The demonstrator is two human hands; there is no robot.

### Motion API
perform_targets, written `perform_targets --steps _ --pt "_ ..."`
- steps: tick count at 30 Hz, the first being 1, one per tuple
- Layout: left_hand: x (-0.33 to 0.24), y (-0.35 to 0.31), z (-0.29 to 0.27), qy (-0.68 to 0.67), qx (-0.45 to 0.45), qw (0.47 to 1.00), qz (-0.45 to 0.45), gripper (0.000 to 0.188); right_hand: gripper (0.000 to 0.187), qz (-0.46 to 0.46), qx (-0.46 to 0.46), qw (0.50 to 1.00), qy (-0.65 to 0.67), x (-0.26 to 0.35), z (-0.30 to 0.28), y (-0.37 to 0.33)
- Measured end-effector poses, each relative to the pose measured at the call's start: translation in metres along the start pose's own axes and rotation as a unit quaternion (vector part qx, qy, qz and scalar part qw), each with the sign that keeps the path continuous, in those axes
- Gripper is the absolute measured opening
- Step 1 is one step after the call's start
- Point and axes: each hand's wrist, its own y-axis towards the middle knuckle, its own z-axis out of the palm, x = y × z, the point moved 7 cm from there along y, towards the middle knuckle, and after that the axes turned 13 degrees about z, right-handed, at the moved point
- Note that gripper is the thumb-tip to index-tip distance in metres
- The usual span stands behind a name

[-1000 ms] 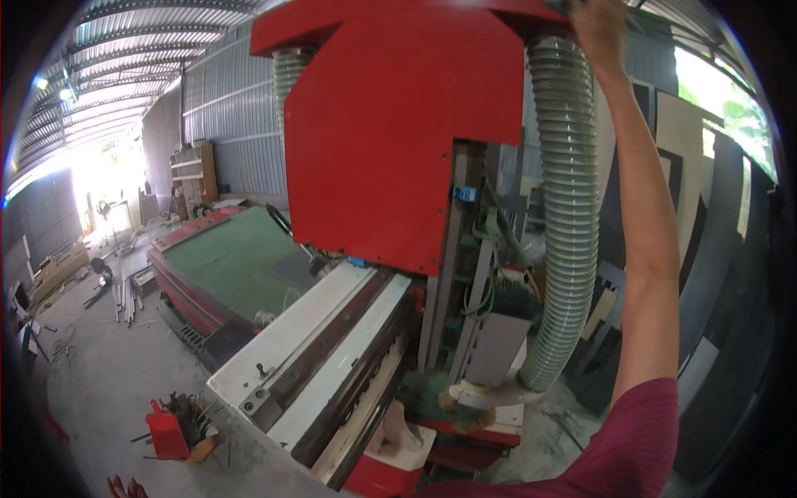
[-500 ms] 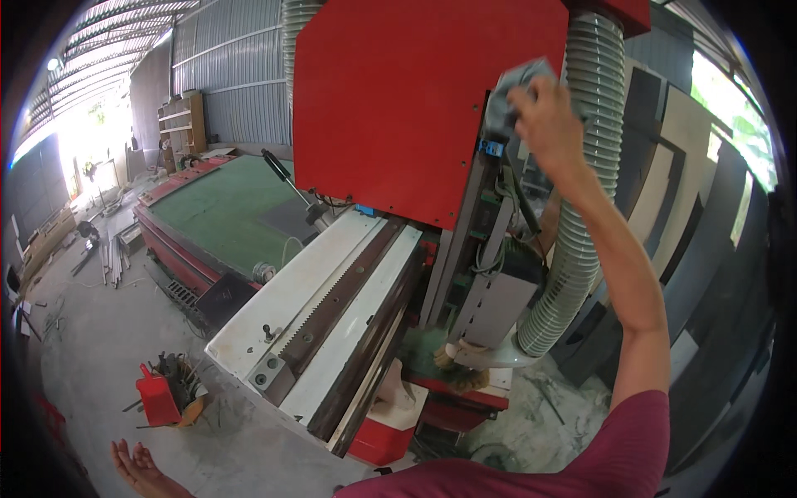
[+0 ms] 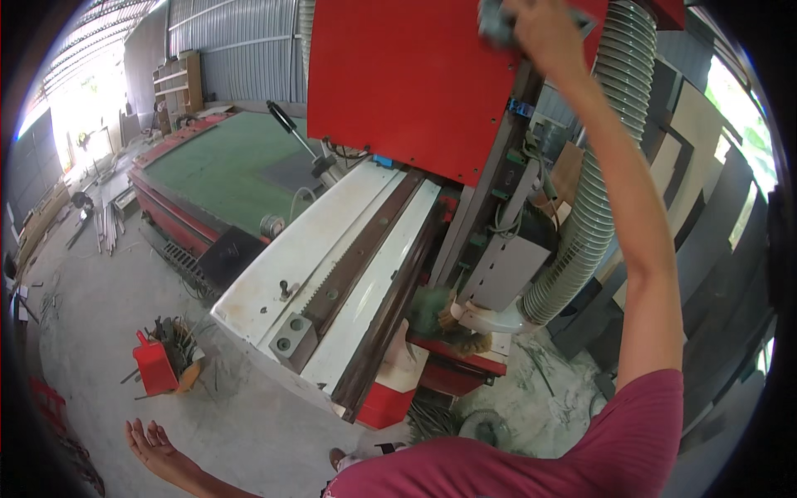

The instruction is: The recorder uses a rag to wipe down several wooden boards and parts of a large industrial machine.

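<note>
My right hand (image 3: pixel 544 35) is raised high, its fingers closed on a grey cloth (image 3: pixel 496 25). The bunched cloth is blurred and lies against the upper right part of a large red machine cover (image 3: pixel 407 83); the top of the hand is cut off by the picture's edge. Low on the left, my left hand (image 3: pixel 155 446) hangs over the floor with its fingers apart and nothing in them. Between the two hands runs the machine's white beam (image 3: pixel 274 274), with a toothed rack (image 3: pixel 336 286) along it.
A ribbed clear hose (image 3: pixel 618 133) curves down the right side to a brush-skirted nozzle. Behind left is a green-topped machine bed (image 3: pixel 216 166) with a black-handled lever (image 3: pixel 295 129). A red dustpan (image 3: pixel 155 365) sits by a scrap-filled container. Dark boards (image 3: pixel 706 274) lean at right.
My right hand and the cloth have gone up and onto the front of the red cover. The view has shifted, and more of my maroon sleeve shows. My left hand stays spread.
</note>
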Motion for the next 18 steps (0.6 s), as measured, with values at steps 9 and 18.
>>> perform_targets --steps 9,18 --pt "0.102 0.052 -0.131 0.099 -0.057 0.986 -0.125 0.039 0.016 -0.178 0.202 0.962 0.046 0.092 0.009 -0.103" --pt "0.373 -0.116 -0.372 0.151 -0.113 0.879 -0.437 0.016 0.026 0.013 -0.011 1.0 -0.022 0.003 0.028 0.092"
